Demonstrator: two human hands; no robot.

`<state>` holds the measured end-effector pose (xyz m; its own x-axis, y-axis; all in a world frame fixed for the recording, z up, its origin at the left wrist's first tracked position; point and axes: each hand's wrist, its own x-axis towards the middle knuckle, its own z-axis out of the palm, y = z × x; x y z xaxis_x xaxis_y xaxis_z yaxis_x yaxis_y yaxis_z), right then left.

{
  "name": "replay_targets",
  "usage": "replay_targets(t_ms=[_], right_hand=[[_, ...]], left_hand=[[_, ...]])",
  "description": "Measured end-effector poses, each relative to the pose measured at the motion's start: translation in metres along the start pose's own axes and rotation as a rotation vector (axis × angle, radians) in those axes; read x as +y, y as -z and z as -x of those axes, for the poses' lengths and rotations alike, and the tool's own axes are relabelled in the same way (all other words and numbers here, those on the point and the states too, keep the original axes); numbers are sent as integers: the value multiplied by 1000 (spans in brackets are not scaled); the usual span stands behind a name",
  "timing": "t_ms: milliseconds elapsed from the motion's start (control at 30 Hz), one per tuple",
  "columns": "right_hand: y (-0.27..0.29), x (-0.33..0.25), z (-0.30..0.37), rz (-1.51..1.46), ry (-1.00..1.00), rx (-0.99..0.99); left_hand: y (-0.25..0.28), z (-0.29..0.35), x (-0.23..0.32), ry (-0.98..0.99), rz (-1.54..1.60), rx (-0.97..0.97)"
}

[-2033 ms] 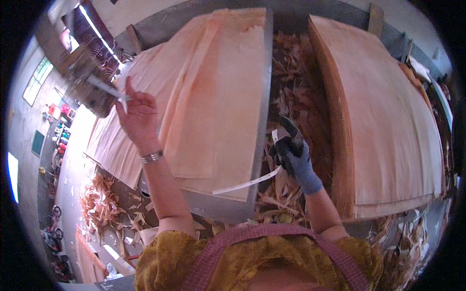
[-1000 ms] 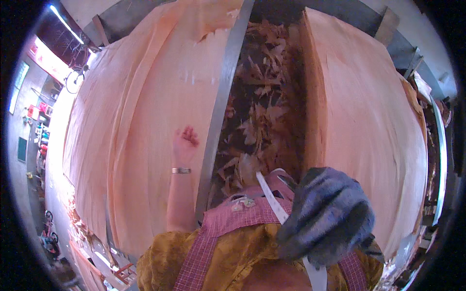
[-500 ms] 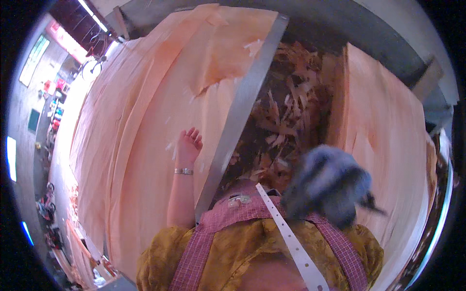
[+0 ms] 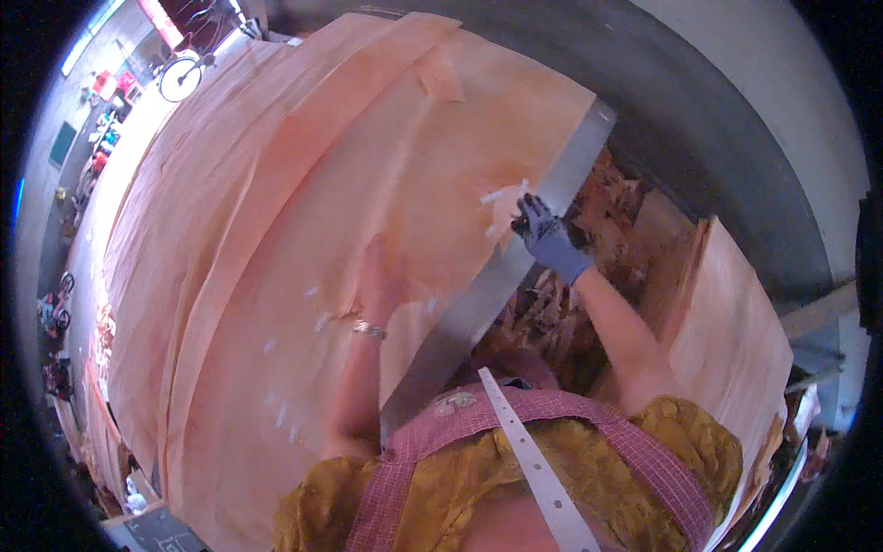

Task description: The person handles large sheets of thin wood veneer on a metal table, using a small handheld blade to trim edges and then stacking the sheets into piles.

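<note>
A broad, thin sheet of pale orange wood veneer (image 4: 432, 184) covers the large work surface before me. Over its middle, my bare left hand (image 4: 379, 276) with a metal watch band is smeared by motion, so its fingers do not read clearly. My right hand (image 4: 549, 237), in a blue-grey glove with dark fingertips, reaches across the metal edge strip (image 4: 460, 317) at the sheet's right side. Its fingers are bent together beside a paler patch with white tape strips (image 4: 501, 195). Whatever sits between those fingertips is too small to make out.
Torn veneer scraps (image 4: 552, 317) fill the gap right of the metal strip. Beyond it stands another veneer stack (image 4: 736, 322). A grey wall (image 4: 736, 156) rises at the far right. Small white tape bits (image 4: 313, 293) dot the sheet. A bicycle wheel (image 4: 180, 79) shows far left.
My gloved right hand has swung from above the gap, near my body, up and left to the sheet's edge. My left hand, earlier with loosely curled fingers, is now blurred. The view has turned.
</note>
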<state>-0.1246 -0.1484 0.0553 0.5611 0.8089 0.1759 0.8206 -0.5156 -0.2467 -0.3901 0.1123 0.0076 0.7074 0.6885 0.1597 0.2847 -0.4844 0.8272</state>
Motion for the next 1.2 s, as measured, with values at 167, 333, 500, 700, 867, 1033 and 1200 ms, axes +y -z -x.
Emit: replay_targets(t_ms=[167, 333, 500, 700, 867, 1033, 1200], right_hand=[[-39, 150, -141, 274, -79, -66], [-44, 265, -231, 350, 78, 9], [-49, 310, -222, 232, 273, -36], [-19, 344, -172, 188, 271, -121], [3, 393, -140, 178, 196, -336], [18, 399, -151, 73, 187, -468], [3, 338, -308, -98, 386, -50]], left_hand=[[-92, -72, 95, -90, -578, -209], [-146, -130, 107, -101, -692, -130], [-183, -144, 105, 59, -873, -94], [-232, -110, 140, 167, -882, -186], [-270, -106, 177, 247, -811, -291], [-250, -112, 171, 282, -688, -314], [-198, -196, 98, 274, -954, 201]])
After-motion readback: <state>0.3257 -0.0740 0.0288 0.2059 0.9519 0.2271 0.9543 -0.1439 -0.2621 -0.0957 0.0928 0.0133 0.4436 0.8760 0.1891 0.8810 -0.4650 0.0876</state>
